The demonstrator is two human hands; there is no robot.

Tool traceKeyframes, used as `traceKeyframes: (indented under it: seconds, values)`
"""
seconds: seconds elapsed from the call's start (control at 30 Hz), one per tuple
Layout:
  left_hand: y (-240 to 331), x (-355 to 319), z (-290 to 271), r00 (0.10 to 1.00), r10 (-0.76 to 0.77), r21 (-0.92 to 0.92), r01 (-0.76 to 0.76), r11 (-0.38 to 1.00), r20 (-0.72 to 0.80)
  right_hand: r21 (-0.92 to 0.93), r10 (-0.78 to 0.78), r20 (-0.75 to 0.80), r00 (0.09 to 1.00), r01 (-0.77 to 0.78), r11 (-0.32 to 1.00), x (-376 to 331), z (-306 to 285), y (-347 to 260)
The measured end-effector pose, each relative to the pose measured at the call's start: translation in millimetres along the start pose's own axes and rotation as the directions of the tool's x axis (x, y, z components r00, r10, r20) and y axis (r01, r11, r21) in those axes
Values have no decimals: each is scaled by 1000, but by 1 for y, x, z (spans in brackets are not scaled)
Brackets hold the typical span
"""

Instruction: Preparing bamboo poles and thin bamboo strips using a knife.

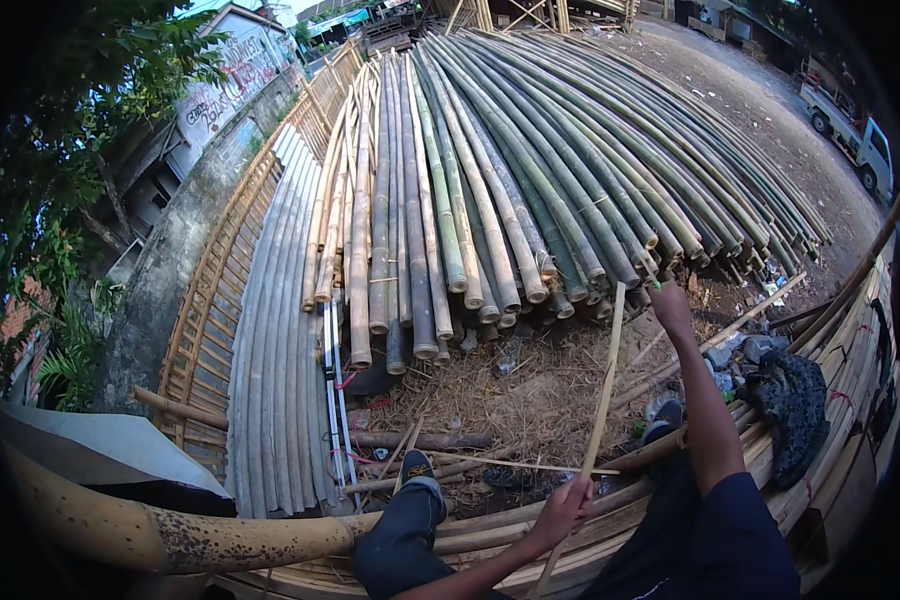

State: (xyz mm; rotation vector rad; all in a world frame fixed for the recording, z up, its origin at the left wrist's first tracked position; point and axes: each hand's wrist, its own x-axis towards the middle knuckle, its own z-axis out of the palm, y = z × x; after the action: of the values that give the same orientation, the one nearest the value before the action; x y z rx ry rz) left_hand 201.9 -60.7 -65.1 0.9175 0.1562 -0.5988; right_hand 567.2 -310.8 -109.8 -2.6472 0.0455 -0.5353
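My left hand (562, 513) is closed around the lower part of a long split bamboo strip (604, 410), which slants up and away from my lap. The right arm reaches forward, and my right hand (672, 305) is a closed fist near the strip's far end. A thin, pale piece sticks out beyond that fist; I cannot make out its kind against the bamboo behind. Just past it lie the cut ends of a large stack of bamboo poles (490, 190), green and tan. A narrower bamboo strip (530, 464) crosses near my left hand.
Split bamboo (850, 380) lies to my right beside a dark patterned cloth (788, 410). A thick spotted pole (240, 540) runs at lower left. Corrugated sheets (275, 370) and a bamboo fence panel (210, 310) stand along the left wall. A truck (850, 130) is parked far right.
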Motion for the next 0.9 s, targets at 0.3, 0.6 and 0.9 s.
traceKeyframes:
  seconds: [0.3,0.6,0.9]
  values:
    - [53,25,-52,992,102,-367,-122,922,-74,431,-532,627,569,316,845,-75,-30,-170]
    - [46,23,-27,946,150,-238,-223,945,-288,150,-648,459,608,666,731,-81,-18,-178]
    - [21,1,1,997,60,-295,-73,953,-53,6,20,142,990,-21,1000,-14,-16,-97]
